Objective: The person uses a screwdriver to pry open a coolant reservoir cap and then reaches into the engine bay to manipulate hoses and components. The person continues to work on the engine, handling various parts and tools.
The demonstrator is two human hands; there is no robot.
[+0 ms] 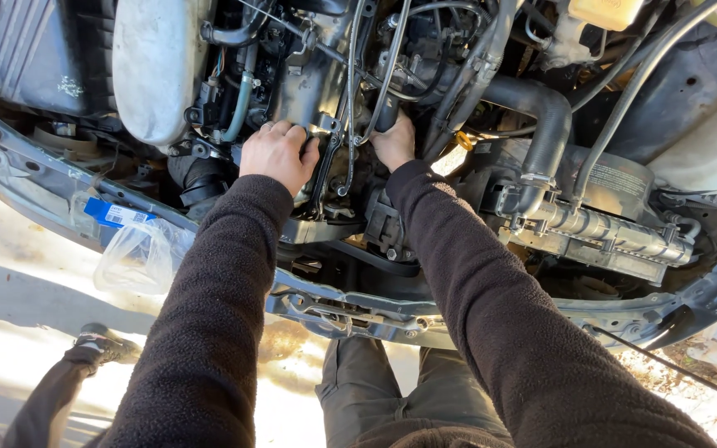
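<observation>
Engine bay, seen from above. Left hand [278,154]: fingers curled over the top edge of a metal engine bracket [313,166] at the centre of the bay, gripping it. Right hand [394,143]: wrapped around a dark handle or tube end [386,116] just right of the bracket; what it belongs to is hidden among wires. Bracket, one: judged rigid, heavy, bolted in place, edges likely sharp and greasy; best held by its upper rim, where the left hand sits. Dark handle, one: judged stiff, slim enough to fit a closed fist. Black rubber intake hose [546,124], one, thick, curved, to the right; likely firm but flexible. Pale metal tank [155,66], one, upper left. Ribbed metal cooler [607,231], one, lower right. Clear plastic bag [139,257], one, hanging at the left front rail [10,178]. Sleeves, two, dark fleece.
</observation>
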